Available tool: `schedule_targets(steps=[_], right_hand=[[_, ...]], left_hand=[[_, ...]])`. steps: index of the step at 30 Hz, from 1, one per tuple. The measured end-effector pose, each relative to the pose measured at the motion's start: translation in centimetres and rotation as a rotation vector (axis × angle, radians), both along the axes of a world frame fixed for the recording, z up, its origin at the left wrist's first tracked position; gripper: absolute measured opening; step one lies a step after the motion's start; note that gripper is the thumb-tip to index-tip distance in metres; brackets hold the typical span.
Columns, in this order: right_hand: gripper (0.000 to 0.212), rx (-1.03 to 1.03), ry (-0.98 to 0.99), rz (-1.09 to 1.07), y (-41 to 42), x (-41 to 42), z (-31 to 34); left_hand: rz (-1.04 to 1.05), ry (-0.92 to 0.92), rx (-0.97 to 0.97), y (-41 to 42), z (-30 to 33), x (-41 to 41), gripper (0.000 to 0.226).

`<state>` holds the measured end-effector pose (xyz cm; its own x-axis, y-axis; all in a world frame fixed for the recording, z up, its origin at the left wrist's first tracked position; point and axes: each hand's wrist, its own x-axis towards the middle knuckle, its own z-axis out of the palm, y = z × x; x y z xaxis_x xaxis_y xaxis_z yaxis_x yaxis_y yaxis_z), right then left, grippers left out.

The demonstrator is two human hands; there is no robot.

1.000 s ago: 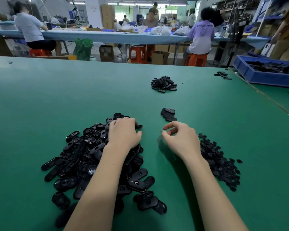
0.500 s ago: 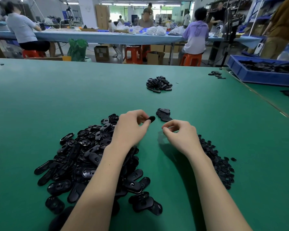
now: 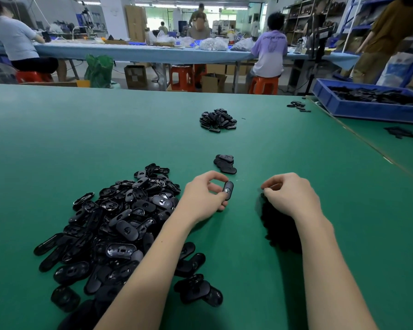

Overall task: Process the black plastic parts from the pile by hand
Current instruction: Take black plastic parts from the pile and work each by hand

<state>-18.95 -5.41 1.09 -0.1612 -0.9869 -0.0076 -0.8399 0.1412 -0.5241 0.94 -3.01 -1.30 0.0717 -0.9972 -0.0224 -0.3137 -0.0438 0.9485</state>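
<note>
Big pile: oval black plastic parts (image 3: 119, 225) heaped on the green table (image 3: 57, 139), nearest the camera on the left; the left forearm lies across its right edge.
Small dark heap: tiny black pieces (image 3: 280, 231) under and beside the right wrist, blurred.
Left hand (image 3: 204, 197): fingers curled, thumb and fingertips pinching one oval black part (image 3: 228, 190), held upright on edge just above the table, right of the big pile.
Right hand (image 3: 290, 195): fingers curled in with thumb against forefinger; whether anything sits between them, I cannot tell. It is apart from the left hand and over the top of the small dark heap.
Short stack: a few oval parts (image 3: 225, 163) just beyond the held part.
Middle heap: a further mound of parts (image 3: 218, 120) farther up the table.
Loose parts: a few (image 3: 298, 106) near the far right edge.
Blue bin (image 3: 367, 110): on the adjoining table at far right, holding a layer of black parts (image 3: 377, 94).
Beyond: seated workers at a long blue-covered bench (image 3: 129, 53), orange stools, cardboard boxes.
</note>
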Motion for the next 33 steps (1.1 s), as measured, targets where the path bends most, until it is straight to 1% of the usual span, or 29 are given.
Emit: schedule_targets(steps=[11, 20, 24, 30, 33], right_hand=[[0.014, 0.007, 0.082, -0.059, 0.2, 1.2, -0.7], [0.016, 0.033, 0.080, -0.060, 0.3, 1.2, -0.3], [0.015, 0.009, 0.037, -0.052, 0.4, 1.3, -0.1], [0.012, 0.045, 0.092, -0.085, 0.5, 1.2, -0.1], [0.013, 0.016, 0.089, -0.073, 0.5, 1.4, -0.1]], left_hand=[[0.013, -0.021, 0.009, -0.1, -0.2, 0.2, 0.021], [0.010, -0.037, 0.010, 0.1, 0.1, 0.3, 0.022], [0.005, -0.030, 0.014, 0.1, 0.1, 0.3, 0.022], [0.002, -0.026, 0.007, 0.1, 0.1, 0.5, 0.022], [-0.001, -0.015, 0.006, 0.1, 0.1, 0.5, 0.022]])
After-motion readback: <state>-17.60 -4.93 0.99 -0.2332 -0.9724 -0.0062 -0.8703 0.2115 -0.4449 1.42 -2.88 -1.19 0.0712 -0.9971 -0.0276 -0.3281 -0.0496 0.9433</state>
